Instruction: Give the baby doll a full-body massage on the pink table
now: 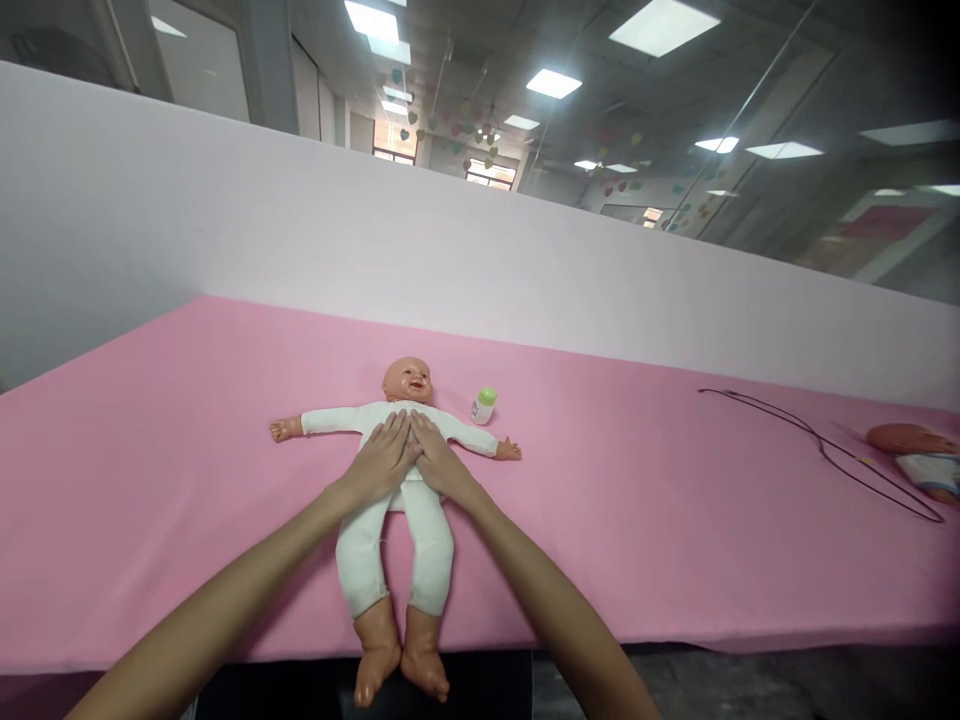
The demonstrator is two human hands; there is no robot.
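Note:
A baby doll (431,545) with a white cloth body lies on its back on the pink-covered table (600,500). Its head points away from me, its arms are spread, and its feet hang over the near edge. My left hand (381,458) lies flat on the left side of the doll's chest, fingers stretched toward its neck. On the right side of the chest my right hand (439,455) rests the same way, the two hands touching near the middle. Both cover most of the torso. Neither hand grips anything.
A small white bottle with a green lid (485,404) stands just beyond the doll's right-hand arm. Far right lie a thin dark looped cord (821,440) and part of another doll (904,440). A white wall (450,250) borders the table's back.

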